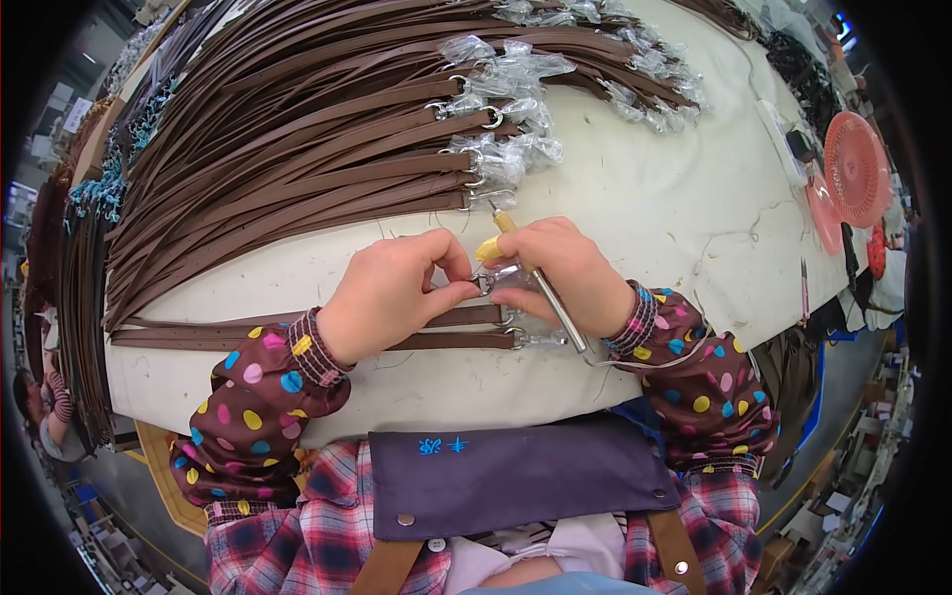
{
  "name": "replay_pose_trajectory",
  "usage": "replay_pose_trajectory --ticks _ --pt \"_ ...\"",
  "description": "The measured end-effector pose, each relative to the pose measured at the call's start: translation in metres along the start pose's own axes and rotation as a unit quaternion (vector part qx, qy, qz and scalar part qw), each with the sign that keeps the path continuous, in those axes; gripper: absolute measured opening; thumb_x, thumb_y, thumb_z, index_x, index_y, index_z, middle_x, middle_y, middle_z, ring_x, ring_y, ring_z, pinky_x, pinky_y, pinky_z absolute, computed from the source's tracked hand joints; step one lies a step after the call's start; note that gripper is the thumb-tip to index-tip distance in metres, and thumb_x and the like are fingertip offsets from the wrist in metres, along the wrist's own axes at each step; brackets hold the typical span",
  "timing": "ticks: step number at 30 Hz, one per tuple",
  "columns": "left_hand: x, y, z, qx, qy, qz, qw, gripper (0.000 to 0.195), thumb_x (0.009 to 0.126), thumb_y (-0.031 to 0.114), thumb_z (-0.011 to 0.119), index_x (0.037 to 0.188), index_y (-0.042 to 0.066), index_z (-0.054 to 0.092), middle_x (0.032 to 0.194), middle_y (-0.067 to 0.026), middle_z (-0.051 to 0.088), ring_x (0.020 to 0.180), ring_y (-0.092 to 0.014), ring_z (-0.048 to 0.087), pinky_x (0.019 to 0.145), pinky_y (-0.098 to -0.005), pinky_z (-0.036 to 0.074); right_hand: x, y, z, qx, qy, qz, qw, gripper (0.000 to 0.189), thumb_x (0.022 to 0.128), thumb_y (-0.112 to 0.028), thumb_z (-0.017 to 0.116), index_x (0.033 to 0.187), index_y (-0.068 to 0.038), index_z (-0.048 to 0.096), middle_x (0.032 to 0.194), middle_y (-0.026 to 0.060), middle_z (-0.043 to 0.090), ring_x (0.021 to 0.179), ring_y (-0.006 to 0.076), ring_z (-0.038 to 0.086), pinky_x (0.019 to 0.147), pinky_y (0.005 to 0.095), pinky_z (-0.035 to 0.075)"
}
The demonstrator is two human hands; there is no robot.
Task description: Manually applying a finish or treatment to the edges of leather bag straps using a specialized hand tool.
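My left hand (405, 286) pinches the end of a brown strap at its metal ring (485, 282) between thumb and forefinger. My right hand (569, 271) holds a pen-like tool with a metal barrel (558, 309) and a wire at its lower end; its thin tip points up and away. Yellow wrapping covers one right finger. Clear plastic film on the strap's hardware lies between the right thumb and fingers. Two more brown straps (454, 341) lie just below the hands, with metal fittings at their right ends. How far the held strap runs under my left hand is hidden.
A large pile of brown straps (297, 149) with plastic-wrapped metal ends (513, 160) covers the table's far left. At the right are a white power strip (781, 141), a pink fan (855, 169) and a pen (805, 290). Another person (56, 416) is at the far left edge.
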State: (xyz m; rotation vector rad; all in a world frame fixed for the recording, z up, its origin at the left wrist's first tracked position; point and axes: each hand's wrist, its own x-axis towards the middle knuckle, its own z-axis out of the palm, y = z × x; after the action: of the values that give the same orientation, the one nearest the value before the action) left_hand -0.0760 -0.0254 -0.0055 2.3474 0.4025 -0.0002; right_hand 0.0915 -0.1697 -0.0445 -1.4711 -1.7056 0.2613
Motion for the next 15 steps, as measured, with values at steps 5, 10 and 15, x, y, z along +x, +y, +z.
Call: replay_pose_trajectory --ticks 5,10,15 --pt "0.004 -0.016 0.002 -0.176 -0.017 -0.051 0.983 0.027 0.079 0.022 0.073 0.095 0.003 0.063 0.075 -0.0052 0.067 0.058 -0.014 0.058 0.055 -0.0274 0.045 -0.002 0.000 0.000 0.026 -0.013 0.023 0.999 0.027 0.077 -0.006 0.069 0.102 -0.008 0.058 0.082 0.0054 0.062 0.079 0.0258 0.060 0.071 0.0355 0.047" --pt "0.011 0.004 -0.005 -0.062 -0.060 -0.069 0.994 0.026 0.079 0.021 0.074 0.091 0.001 0.064 0.072 -0.0076 0.065 0.062 -0.018 0.061 0.060 -0.0300 0.048 0.000 0.003 -0.003 -0.009 -0.001 -0.017 1.000 0.028 0.073 0.000 0.073 0.098 -0.006 0.061 0.080 0.0056 0.064 0.075 0.0229 0.062 0.065 0.0311 0.049" --pt "0.015 0.000 0.002 -0.069 -0.064 -0.035 0.995 0.021 0.080 0.018 0.072 0.088 0.001 0.063 0.072 -0.0085 0.064 0.063 -0.019 0.061 0.061 -0.0309 0.048 0.002 0.000 -0.008 -0.029 -0.027 -0.037 0.999 0.031 0.073 0.002 0.072 0.100 -0.006 0.060 0.082 0.0058 0.064 0.076 0.0232 0.062 0.067 0.0310 0.049"
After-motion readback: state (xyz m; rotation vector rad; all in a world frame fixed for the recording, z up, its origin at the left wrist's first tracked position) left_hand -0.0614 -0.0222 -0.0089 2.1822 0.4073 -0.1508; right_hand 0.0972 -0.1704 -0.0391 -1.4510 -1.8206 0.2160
